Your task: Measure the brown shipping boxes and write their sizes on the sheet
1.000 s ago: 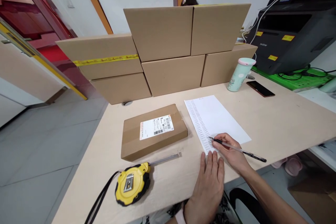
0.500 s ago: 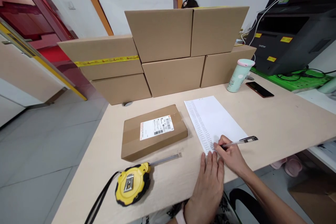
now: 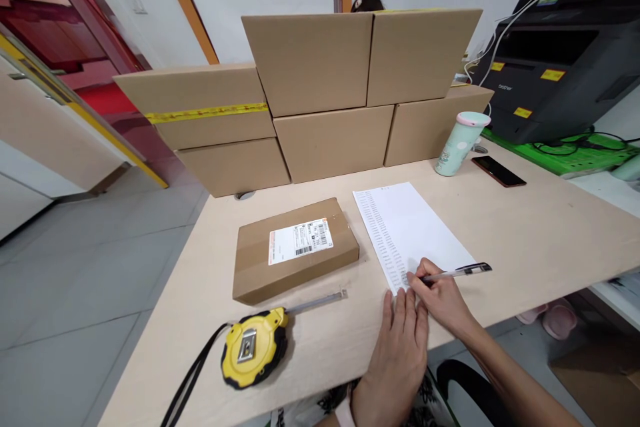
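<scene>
My right hand (image 3: 445, 300) grips a pen (image 3: 465, 270) with a clear barrel and dark cap end. Its tip is hidden by my fingers, close to the lower part of a printed sheet (image 3: 425, 220) that has columns of small text along its left side. Flat on the near edge of that paper lies my left hand (image 3: 400, 340), fingers stretched out and holding nothing. To the left is a flat cardboard parcel (image 3: 290, 250) with a white shipping label (image 3: 300, 241). In front of the parcel, a yellow and black tape measure (image 3: 255, 347) has a short length of blade pulled out.
Stacked cardboard boxes (image 3: 333, 143) form a wall along the table's (image 3: 550, 233) back. A mint-green tumbler (image 3: 460, 147) and a phone (image 3: 499, 171) stand and lie at the back right, near a black printer (image 3: 545, 73). Behind the boxes shows the top of a person's head (image 3: 367, 2).
The whole view has shifted slightly. My right hand still holds the pen at nearly the same spot on the sheet, and my left hand stays flat.
</scene>
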### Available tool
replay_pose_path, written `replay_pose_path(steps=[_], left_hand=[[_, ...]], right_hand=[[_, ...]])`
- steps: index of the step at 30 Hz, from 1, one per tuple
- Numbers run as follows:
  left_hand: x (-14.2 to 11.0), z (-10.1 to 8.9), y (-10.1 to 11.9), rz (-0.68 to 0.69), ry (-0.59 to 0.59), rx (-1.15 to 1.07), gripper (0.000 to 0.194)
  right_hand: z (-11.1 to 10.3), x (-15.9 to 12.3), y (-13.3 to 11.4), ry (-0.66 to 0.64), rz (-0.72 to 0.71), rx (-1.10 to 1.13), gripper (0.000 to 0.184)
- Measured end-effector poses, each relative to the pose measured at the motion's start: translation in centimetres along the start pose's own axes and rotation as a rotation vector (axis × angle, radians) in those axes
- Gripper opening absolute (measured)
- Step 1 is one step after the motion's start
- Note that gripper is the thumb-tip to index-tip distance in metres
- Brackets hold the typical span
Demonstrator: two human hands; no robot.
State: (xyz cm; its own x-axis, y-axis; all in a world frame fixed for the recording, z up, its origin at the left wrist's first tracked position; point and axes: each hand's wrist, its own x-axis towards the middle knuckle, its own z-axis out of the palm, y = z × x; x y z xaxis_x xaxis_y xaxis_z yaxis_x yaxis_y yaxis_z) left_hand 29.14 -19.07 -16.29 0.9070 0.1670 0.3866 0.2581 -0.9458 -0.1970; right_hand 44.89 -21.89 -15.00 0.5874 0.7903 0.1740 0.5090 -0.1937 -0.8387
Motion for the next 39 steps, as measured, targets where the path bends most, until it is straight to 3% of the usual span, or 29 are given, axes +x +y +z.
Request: replay_pose_path(steps=[39], left_hand=[[-0.05,-0.64,-0.12,0.022,-0.042,-0.037,0.053]], right_hand=[[-0.11,0.04,-0.43,0.008,0.042,0.016,0.027]])
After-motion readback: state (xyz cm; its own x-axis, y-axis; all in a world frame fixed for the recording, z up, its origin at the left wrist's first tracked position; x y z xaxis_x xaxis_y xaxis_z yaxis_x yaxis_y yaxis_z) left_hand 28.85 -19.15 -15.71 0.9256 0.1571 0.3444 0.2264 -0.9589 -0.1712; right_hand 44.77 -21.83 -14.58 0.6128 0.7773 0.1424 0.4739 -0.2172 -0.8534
